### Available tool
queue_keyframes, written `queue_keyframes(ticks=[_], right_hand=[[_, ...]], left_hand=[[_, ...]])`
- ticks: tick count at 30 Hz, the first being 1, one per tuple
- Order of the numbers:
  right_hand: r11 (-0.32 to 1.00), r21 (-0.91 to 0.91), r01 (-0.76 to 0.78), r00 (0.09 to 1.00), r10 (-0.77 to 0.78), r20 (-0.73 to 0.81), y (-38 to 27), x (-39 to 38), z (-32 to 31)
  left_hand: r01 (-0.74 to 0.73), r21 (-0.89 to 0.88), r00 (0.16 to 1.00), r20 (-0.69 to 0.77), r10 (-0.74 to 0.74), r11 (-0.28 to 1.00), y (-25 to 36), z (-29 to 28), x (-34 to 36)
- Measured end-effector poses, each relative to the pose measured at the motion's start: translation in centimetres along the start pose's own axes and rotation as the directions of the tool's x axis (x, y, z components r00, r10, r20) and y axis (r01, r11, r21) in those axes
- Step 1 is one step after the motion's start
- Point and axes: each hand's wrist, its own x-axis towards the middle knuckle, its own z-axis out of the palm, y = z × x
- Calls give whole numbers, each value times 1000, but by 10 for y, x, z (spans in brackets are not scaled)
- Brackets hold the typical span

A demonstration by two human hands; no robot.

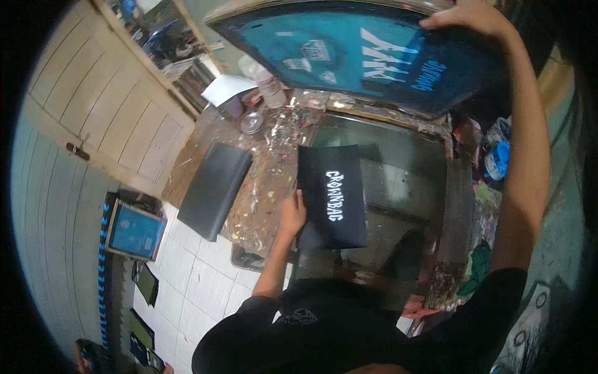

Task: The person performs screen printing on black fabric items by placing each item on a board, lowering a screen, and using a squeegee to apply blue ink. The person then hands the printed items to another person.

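Note:
A flat black panel with white lettering lies on the glass plate in front of me. My left hand is at its left edge, fingers closed on that edge. Up at the top right, my right hand grips the upper rim of a screen-printing frame. The frame is tilted up behind the glass, its blue-green mesh facing me with pale lettering and shapes in it. Left of the panel, a stack of plain black panels rests on the paint-splattered wooden table.
A clear bottle, a round tin and a white sheet stand at the table's back. Another small screen frame leans at the lower left, near dark pieces on the tiled floor. Blue and green items crowd the right side.

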Motion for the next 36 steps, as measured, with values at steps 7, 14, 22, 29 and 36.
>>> queue_keyframes(ticks=[7, 14, 22, 29, 36], right_hand=[[999, 29, 35, 998, -34, -44, 11, -16, -11], [997, 25, -73, 997, 72, 14, 22, -25, -4], [988, -48, 148, 987, -151, -53, 4, -18, 0], [986, -121, 118, 992, -121, -17, 25, -11, -5], [974, -12, 228, 971, -229, -63, 29, -4, -5]], left_hand=[[-259, 281, 952, 235, 196, 924, 58, 67, 2], [-605, -45, 712, 414, 566, 795, 219, 77, -51], [50, -746, -183, 647, 741, 664, 255, 229, -186], [-806, -455, 178, 423, 889, 378, 149, 63, -49], [-809, 28, 442, 688, 576, 587, 47, -12, 9]])
